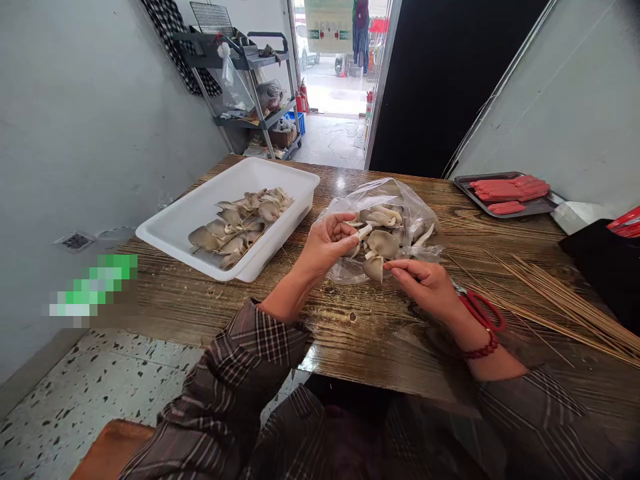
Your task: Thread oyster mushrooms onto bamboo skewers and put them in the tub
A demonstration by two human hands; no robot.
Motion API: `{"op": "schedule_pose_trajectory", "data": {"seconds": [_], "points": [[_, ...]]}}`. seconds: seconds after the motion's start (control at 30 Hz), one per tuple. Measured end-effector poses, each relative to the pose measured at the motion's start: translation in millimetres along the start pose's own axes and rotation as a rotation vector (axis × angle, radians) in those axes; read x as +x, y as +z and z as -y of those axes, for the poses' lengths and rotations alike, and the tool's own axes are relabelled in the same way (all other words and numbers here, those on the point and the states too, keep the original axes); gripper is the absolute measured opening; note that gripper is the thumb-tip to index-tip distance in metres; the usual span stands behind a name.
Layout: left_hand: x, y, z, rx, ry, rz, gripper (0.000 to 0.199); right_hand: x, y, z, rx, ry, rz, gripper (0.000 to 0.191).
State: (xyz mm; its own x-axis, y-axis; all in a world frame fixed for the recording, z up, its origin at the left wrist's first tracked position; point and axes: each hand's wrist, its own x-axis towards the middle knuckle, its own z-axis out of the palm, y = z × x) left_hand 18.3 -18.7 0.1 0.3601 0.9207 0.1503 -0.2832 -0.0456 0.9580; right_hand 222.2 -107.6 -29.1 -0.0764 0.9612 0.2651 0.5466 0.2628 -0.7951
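My left hand point(333, 239) pinches the pale stem of a mushroom point(364, 232) in front of a clear plastic bag point(417, 200) of grey-brown mushrooms. To its right, my right hand point(420, 281) is closed on a thin skewer, mostly hidden by the fingers. A mushroom piece point(373, 268) sits at the skewer's end, just left of my right fingertips. Another mushroom cap point(384, 244) shows between the hands. Skewered mushrooms point(233, 230) lie in a white plastic tray point(170, 237) on the left side of the wooden table point(345, 340).
Loose bamboo skewers point(565, 300) are spread across the table's right side. Red-handled scissors point(483, 310) lie behind my right wrist. A dark tray point(465, 187) holds red sausage-like pieces point(510, 190) at the back right. Beyond the table stands a shelved cart point(250, 63).
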Motion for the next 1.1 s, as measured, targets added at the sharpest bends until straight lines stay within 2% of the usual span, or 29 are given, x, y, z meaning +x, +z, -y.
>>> {"op": "schedule_pose_trajectory", "data": {"seconds": [0.23,0.47,0.8,1.1], "points": [[-1,3.2,3,-0.038,-0.015,0.005,0.040,-1,7,-6,0.080,0.035,0.031,0.034],[-1,3.9,8,-0.116,-0.148,0.011,0.033,-1,11,-7,0.156,0.046,0.044,0.036],[-3,5.5,18,-0.045,-0.133,0.002,0.033,-1,16,-3,0.121,0.019,0.011,0.033],[-4,8.0,19,-0.072,-0.137,0.009,0.034,-1,21,-6,0.142,0.030,-0.029,0.033]]}}
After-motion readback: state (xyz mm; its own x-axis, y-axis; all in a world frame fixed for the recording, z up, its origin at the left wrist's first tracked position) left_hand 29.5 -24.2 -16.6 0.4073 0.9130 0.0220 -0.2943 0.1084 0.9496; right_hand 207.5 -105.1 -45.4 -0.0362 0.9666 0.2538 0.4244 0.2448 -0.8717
